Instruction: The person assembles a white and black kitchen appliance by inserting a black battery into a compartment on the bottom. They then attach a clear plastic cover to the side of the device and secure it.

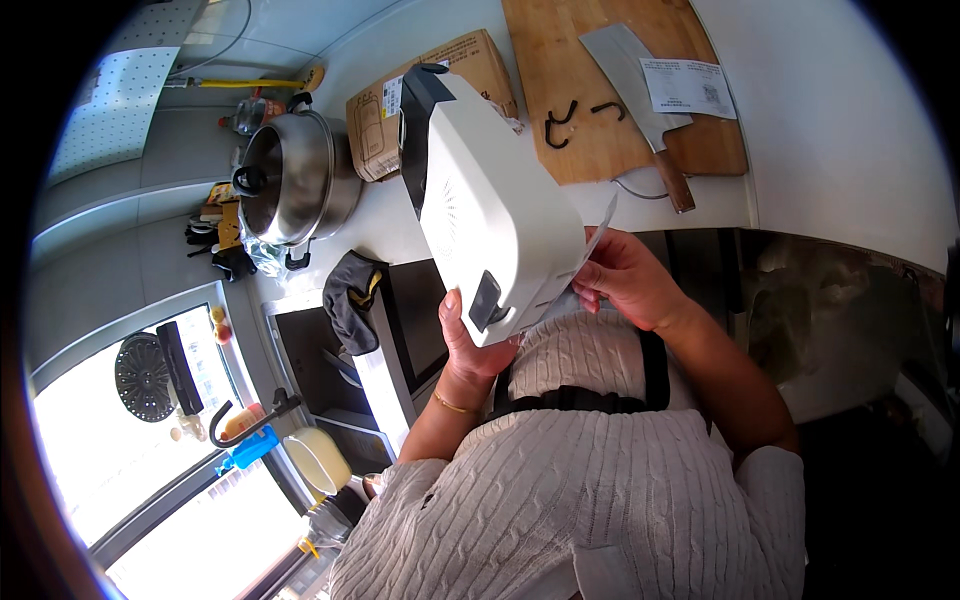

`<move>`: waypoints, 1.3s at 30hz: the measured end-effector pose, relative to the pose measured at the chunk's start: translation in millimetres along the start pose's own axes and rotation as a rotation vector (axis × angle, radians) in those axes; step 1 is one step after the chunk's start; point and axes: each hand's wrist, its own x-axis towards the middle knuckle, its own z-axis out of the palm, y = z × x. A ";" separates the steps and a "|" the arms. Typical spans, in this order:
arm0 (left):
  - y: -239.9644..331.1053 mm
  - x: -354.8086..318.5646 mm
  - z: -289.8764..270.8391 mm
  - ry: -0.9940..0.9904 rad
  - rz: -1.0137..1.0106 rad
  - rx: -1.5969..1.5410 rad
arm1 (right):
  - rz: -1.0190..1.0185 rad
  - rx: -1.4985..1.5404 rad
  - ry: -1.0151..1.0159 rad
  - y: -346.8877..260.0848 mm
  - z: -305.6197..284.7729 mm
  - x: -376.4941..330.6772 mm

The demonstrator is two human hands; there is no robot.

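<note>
A white, box-shaped appliance (490, 190) with a dark top end, a round vent pattern and a small dark panel is tilted in front of my body. My left hand (468, 340) is closed around its lower end, the thumb on the near corner. My right hand (630, 280) pinches a thin, pale, film-like sheet (598, 240) beside the appliance's right lower edge. Whether the sheet is attached to the appliance I cannot tell. The fingers of my left hand behind the appliance are hidden.
Behind the appliance lies a cardboard box (470, 60). A cutting board (550, 50) bears a cleaver (630, 85), a printed paper (688, 88) and black hooks (558, 125). At left stand a steel pot (300, 170), a dark cloth (352, 300) and a sink (315, 350) beneath a window.
</note>
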 end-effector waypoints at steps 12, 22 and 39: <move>2.9 5.0 23.0 0.009 0.011 -0.052 | -0.114 -0.277 0.196 -4.0 26.8 -5.4; -0.1 7.4 21.9 0.039 -0.142 -0.322 | -0.147 -0.356 0.143 -20.6 41.3 -7.2; -7.3 8.7 18.9 -0.052 -0.109 -0.374 | -0.191 -0.449 0.198 -7.0 51.0 -8.2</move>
